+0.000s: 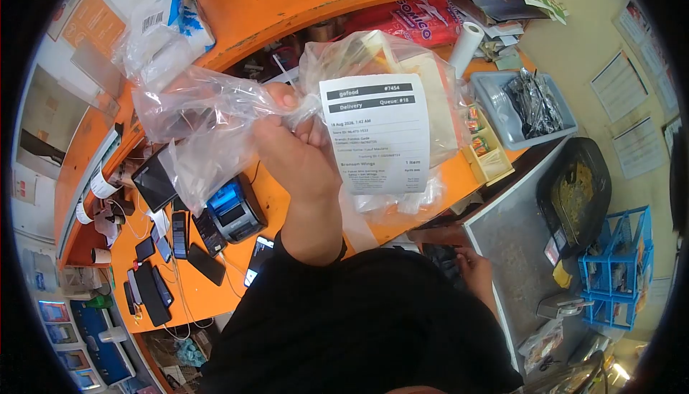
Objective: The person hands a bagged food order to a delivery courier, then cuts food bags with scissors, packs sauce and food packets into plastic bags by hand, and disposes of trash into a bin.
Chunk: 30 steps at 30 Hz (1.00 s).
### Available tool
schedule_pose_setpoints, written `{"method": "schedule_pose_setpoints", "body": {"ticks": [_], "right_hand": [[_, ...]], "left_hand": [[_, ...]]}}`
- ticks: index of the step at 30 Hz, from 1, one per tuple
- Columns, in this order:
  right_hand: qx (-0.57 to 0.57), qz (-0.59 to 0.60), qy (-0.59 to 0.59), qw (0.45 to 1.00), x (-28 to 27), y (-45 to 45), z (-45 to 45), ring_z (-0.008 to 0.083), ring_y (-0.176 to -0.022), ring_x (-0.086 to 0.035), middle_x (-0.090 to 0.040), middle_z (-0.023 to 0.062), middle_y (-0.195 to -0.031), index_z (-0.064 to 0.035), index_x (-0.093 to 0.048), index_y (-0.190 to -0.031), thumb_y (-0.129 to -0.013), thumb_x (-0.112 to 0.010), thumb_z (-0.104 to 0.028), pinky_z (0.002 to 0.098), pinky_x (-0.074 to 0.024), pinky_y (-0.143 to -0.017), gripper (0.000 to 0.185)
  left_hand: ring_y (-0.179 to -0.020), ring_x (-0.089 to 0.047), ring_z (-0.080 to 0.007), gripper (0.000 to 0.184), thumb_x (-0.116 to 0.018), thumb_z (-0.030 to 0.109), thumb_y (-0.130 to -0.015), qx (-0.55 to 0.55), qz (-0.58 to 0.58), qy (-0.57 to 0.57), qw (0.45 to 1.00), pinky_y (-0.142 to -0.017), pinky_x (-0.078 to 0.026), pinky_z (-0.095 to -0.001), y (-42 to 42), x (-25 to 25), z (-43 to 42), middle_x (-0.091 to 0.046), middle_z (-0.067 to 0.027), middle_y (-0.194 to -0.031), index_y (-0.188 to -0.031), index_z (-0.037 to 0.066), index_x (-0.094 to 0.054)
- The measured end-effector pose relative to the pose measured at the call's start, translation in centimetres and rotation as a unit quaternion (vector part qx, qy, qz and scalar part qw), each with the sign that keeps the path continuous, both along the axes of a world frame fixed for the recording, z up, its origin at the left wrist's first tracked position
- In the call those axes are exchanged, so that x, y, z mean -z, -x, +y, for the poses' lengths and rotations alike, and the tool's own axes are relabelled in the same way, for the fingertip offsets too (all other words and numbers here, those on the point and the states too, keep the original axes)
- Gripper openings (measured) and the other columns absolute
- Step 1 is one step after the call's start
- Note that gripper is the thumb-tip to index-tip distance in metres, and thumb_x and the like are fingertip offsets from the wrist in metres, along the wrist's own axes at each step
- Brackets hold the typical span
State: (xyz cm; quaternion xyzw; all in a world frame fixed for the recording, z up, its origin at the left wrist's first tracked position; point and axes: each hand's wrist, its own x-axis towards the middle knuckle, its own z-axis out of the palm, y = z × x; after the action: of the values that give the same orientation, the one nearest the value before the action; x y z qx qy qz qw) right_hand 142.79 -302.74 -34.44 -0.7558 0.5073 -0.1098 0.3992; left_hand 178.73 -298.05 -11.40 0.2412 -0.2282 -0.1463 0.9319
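While the plastic bag [326, 62] is held raised, filling and labelling look done; tying is unconfirmed

Left to right, progress first. At the far left of the bag, a long loose tail of plastic is left hanging, not trimmed or tucked. Beside it, the neck is gathered in the left hand [278, 135], its fingers clamped around the bunched plastic. A knot or tight twist seems to be formed just past the fist; which one cannot be told. Further right, a printed slip [377, 135] has been put on the bag's front; how it is fixed is not shown. Setting down is not yet done, as the bag is held above the tabletop [453, 187]. Lower right, the right hand [476, 273] is placed at a black item [443, 259], fingers bent; whether it is gripped cannot be told.

Looks, same order: tail clear, crumpled, empty; neck tightly creased; body puffed out, see-through. The slip is white, slightly curled, marked "gofood", "#7454" and "Queue: #18", with smaller print partly blurred. Behind it, a pale, box-like content is seen through the plastic, mostly hidden.
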Motion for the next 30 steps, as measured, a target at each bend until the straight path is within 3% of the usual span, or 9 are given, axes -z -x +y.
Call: {"method": "schedule_pose_setpoints", "body": {"ticks": [9, 12, 15, 21, 24, 30], "right_hand": [[-0.003, -0.011, 0.056, 0.998, 0.2, 0.0, 0.2, 0.0205, -0.065, -0.064, -0.067, 0.0151, -0.080, -0.0012, -0.064, -0.101, -0.087, -0.058, -0.006, 0.0308, -0.0489, -0.062, 0.016], [-0.005, 0.012, 0.133, 0.991, 1.2, 0.6, -0.2, 0.0234, -0.070, -0.064, -0.067, 0.0162, -0.086, -0.0011, -0.064, -0.100, -0.086, -0.058, -0.005, 0.0323, -0.0495, -0.065, 0.016], [0.029, 0.032, 0.077, 0.996, 0.7, 0.6, -0.3, 0.0351, -0.085, -0.062, -0.064, 0.0159, -0.095, -0.0069, -0.064, -0.098, -0.082, -0.062, -0.012, 0.0411, -0.0495, -0.076, 0.017], [-0.008, 0.072, 0.124, 0.990, 1.1, 0.6, -0.5, 0.0325, -0.078, -0.062, -0.062, 0.0157, -0.087, -0.0068, -0.065, -0.095, -0.080, -0.064, -0.010, 0.0389, -0.0493, -0.072, 0.016], [-0.011, 0.078, 0.094, 0.993, 1.1, 0.5, -0.6, 0.0329, -0.080, -0.062, -0.062, 0.0156, -0.088, -0.0075, -0.065, -0.094, -0.079, -0.066, -0.011, 0.0400, -0.0492, -0.072, 0.016], [-0.040, 0.099, 0.071, 0.992, 2.1, 1.0, -0.8, 0.0347, -0.087, -0.061, -0.062, 0.0154, -0.093, -0.0056, -0.064, -0.095, -0.080, -0.065, -0.015, 0.0418, -0.0480, -0.077, 0.018]], "left_hand": [[-0.046, -0.032, -0.0017, 0.018, -0.038, 0.027, -0.092, -0.058, -0.010, -0.003, 0.998, -0.042, -0.028, -0.0157, 0.2, -0.5, 0.0, -0.033, 0.0071, -0.058, -0.079, 0.016, -0.044], [-0.047, -0.033, -0.0021, 0.018, -0.037, 0.027, -0.092, -0.073, -0.021, -0.001, 0.997, -0.042, -0.029, -0.0157, 0.4, -0.4, 0.4, -0.038, 0.0056, -0.061, -0.080, 0.015, -0.044], [-0.047, -0.033, -0.0028, 0.018, -0.036, 0.028, -0.092, -0.097, -0.034, 0.002, 0.995, -0.042, -0.030, -0.0160, 0.3, -0.3, 0.8, -0.041, 0.0042, -0.063, -0.081, 0.015, -0.043], [-0.047, -0.034, -0.0036, 0.018, -0.034, 0.028, -0.091, -0.137, -0.030, -0.010, 0.990, -0.042, -0.030, -0.0167, -0.4, 0.0, 1.1, -0.041, 0.0037, -0.063, -0.082, 0.014, -0.043], [-0.054, -0.036, -0.0056, 0.021, -0.032, 0.027, -0.090, -0.134, -0.040, 0.005, 0.990, -0.046, -0.029, -0.0189, -0.5, 0.0, 1.1, -0.043, -0.0011, -0.073, -0.084, 0.010, -0.043], [-0.056, -0.037, -0.0059, 0.022, -0.031, 0.027, -0.091, -0.093, -0.045, 0.028, 0.994, -0.048, -0.030, -0.0197, -0.8, -1.2, 1.0, -0.043, -0.0016, -0.076, -0.087, 0.009, -0.043]]}}
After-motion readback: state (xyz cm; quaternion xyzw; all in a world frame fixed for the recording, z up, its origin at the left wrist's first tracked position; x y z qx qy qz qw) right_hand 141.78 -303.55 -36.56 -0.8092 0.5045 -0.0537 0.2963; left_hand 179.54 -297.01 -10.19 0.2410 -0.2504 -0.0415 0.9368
